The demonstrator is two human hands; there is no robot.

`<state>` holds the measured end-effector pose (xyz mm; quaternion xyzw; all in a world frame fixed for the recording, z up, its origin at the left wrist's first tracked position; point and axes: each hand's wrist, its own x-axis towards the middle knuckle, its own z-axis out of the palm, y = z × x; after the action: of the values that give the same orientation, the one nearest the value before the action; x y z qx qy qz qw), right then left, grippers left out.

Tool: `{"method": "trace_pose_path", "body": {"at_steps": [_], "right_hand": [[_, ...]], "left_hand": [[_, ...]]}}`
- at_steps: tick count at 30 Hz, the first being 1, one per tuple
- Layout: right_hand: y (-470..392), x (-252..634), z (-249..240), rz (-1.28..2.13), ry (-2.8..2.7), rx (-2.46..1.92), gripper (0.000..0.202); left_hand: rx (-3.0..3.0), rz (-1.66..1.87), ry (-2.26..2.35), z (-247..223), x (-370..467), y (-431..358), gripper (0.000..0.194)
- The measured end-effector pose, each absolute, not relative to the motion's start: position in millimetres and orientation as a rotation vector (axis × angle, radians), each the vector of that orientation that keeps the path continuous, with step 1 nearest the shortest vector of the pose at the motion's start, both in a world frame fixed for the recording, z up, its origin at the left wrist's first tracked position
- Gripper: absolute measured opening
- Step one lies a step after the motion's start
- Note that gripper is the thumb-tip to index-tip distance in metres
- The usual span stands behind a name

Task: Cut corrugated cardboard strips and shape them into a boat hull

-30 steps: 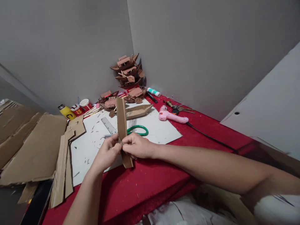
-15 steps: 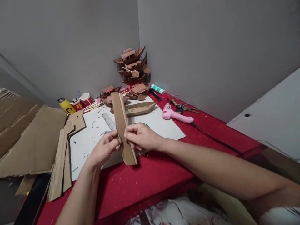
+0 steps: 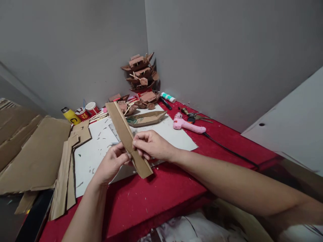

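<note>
Between my two hands is a long folded strip of cardboard (image 3: 121, 129), held above the front edge of the white board (image 3: 92, 151). My left hand (image 3: 113, 162) pinches its left edge near the lower part. On the opposite edge, my right hand (image 3: 152, 146) grips it between thumb and fingers. The strip tilts, its far end toward the left, with a crease by my fingertips. Behind it lies a cardboard boat hull (image 3: 148, 119). A metal ruler (image 3: 114, 131) is partly hidden under the strip.
Brown model boats (image 3: 141, 72) are stacked in the corner. A pink glue gun (image 3: 189, 126) with a black cord lies on the red table (image 3: 151, 198) at right. Cardboard sheets (image 3: 37, 153) and strips are at left, near a yellow bottle (image 3: 70, 116) and paper cups (image 3: 92, 108).
The cardboard strip has turned, its far end swinging left and its near end shifting slightly right. Both hands keep hold of it. The view has shifted a little.
</note>
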<state>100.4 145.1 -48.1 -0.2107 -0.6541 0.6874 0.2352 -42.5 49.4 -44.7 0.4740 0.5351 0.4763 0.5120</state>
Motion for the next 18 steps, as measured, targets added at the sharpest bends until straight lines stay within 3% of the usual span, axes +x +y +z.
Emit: {"method": "trace_pose_path", "body": {"at_steps": [18], "right_hand": [[146.7,100.5,-56.6,1.052,-2.412,-0.545,0.013]], "left_hand": [[1.475,1.072,1.478,-53.1,-28.9,53.8,0.02]]}}
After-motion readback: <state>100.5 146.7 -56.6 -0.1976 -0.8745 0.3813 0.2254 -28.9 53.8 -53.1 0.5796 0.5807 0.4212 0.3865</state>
